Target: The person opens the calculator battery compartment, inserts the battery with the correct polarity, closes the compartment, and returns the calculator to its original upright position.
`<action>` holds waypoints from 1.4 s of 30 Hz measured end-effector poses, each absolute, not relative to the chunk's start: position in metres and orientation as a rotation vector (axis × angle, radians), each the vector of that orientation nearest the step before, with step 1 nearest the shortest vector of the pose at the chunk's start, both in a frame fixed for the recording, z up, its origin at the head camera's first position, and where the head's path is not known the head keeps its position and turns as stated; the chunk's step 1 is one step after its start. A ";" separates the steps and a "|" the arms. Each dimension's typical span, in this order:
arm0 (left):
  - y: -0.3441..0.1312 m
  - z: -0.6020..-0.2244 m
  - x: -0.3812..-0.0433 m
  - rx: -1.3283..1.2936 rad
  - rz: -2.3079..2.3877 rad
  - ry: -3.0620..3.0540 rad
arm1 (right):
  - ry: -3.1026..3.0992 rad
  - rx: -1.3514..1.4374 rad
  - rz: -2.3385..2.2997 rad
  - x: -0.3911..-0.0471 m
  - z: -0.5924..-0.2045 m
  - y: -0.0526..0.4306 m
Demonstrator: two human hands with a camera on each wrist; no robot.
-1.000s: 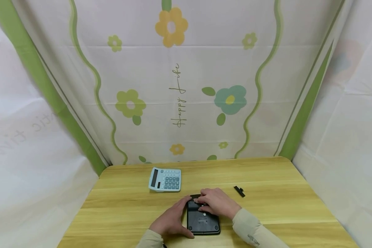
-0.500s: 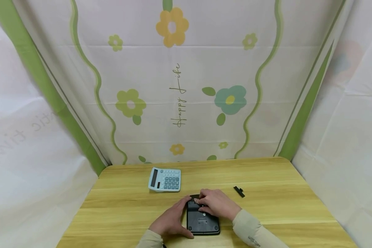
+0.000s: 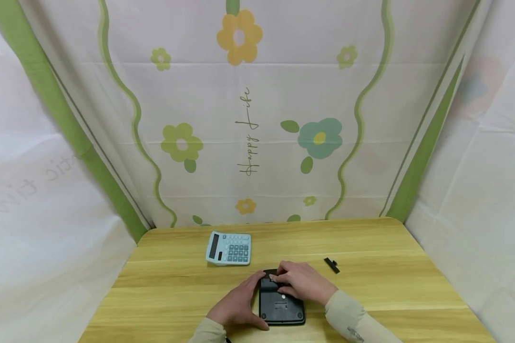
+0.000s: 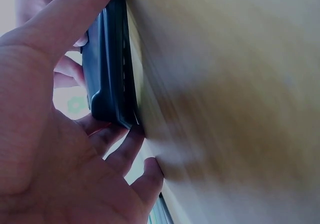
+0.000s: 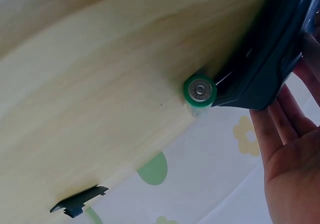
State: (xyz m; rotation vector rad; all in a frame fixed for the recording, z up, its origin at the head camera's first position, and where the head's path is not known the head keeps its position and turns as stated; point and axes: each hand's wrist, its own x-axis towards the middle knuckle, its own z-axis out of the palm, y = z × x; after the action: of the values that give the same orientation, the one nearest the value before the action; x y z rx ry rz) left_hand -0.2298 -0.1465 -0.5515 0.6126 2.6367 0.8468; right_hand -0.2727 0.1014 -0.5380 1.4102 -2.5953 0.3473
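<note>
Holds upturned black device (image 3: 282, 310) in wide-spread left fingers (image 3: 251, 283), inside far worktop edge (image 3: 283, 226); cannot tell grip of right fingers (image 3: 280, 277).

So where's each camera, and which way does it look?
Head: worn there, looking forward and down at the yellow wooden table; left grip, right grip and beige sleeves show.
Left wrist: worn there, looking along the table at the flat black plastic device; left grip shows big.
Right wrist: worn there, looking across the table past a green-rimmed cylindrical battery; fingers show.
Head and right wrist share the small black plastic strip.
</note>
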 end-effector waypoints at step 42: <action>-0.144 -0.554 -0.233 0.597 0.850 2.655 | -2.841 1.114 0.722 -0.266 -0.524 0.156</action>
State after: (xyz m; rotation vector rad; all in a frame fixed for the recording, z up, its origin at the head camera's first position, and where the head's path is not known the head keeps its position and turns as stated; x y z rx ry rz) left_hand -0.2326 -0.1436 -0.5544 0.5974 2.6548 0.8498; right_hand -0.2660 0.1557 -0.5239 1.1145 -2.8413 0.7216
